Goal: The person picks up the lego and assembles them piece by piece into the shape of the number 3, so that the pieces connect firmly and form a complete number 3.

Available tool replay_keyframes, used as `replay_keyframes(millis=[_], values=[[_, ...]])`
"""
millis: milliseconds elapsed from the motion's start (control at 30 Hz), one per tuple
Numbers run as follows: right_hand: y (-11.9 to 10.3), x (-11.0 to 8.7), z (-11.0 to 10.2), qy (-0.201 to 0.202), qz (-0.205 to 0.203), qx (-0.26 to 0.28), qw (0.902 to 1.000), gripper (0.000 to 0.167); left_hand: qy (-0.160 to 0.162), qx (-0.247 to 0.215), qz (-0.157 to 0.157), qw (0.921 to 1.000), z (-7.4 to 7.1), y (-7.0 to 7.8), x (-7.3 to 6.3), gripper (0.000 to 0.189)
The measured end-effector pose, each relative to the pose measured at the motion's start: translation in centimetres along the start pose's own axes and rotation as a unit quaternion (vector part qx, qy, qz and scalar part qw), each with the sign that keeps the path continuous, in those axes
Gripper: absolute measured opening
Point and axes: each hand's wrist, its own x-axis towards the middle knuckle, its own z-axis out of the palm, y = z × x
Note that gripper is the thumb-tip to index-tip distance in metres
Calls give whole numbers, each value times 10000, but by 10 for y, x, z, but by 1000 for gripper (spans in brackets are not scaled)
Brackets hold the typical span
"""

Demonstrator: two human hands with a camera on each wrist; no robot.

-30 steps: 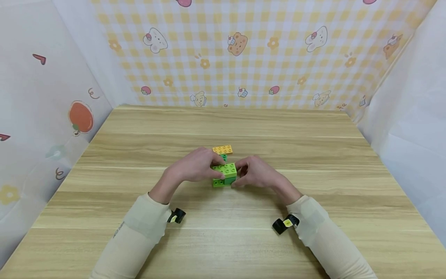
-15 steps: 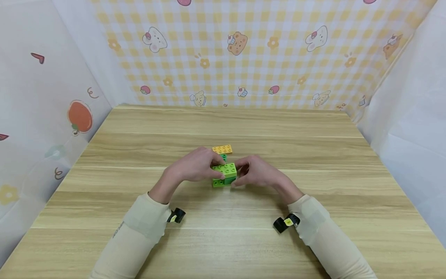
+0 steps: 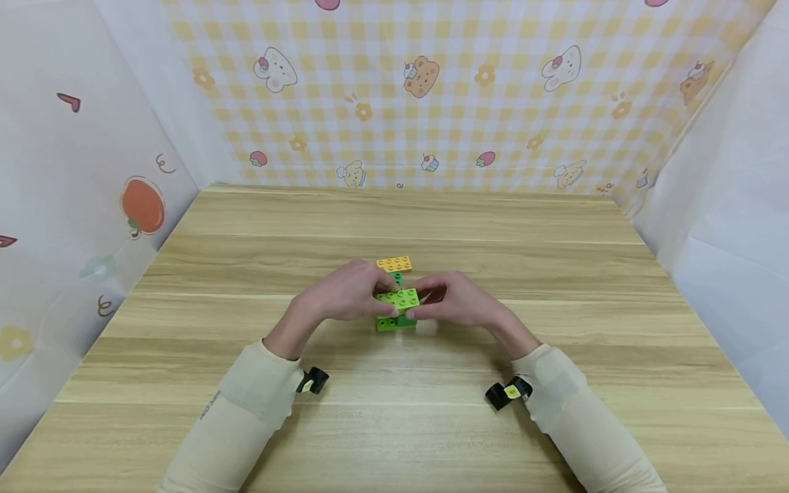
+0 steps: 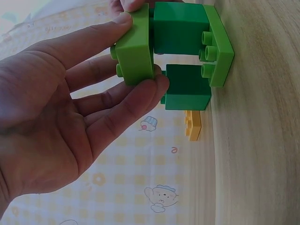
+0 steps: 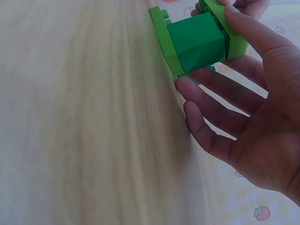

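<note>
Across the bottom of the head view, two cream sleeves [image 3: 240,421], each with a black device [image 3: 317,381] at the wrist, lie above a wooden table [image 3: 394,431]. At centre, a low light-green plate [image 3: 387,324] bears a dark-green block [image 4: 180,28] at its right end. Over that block is the upper light-green brick [image 3: 402,298], pinched from the left by the left hand [image 3: 341,294] and from the right by the right hand [image 3: 455,301], thumb in front. Both wrist views show a narrow gap beneath it; I take the step in hand to be seating this brick. The next move would call for lining up the studs and pressing evenly down. Just beyond stands a second dark-green block [image 4: 187,89]; farther, a yellow plate [image 3: 394,263] lies flat. Checked cloth [image 3: 382,130] fills the upper frame.
</note>
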Motion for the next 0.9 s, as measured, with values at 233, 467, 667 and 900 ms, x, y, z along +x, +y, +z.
replay_keyframes(millis=[233, 467, 667, 900], values=[[-1, 0, 0, 35, 42, 97, 9999, 27, -23, -1, -73, 10000, 0, 0, 1, 23], [-1, 1, 1, 62, 142, 62, 9999, 32, -34, 19, -90, 10000, 1, -1, 1, 17], [0, 1, 2, 58, 116, 24, 9999, 31, -45, 7, -115, 9999, 1, -1, 1, 15], [0, 0, 1, 110, 112, -100, 9998, 29, -34, 27, -124, 9999, 1, -3, 3, 16]])
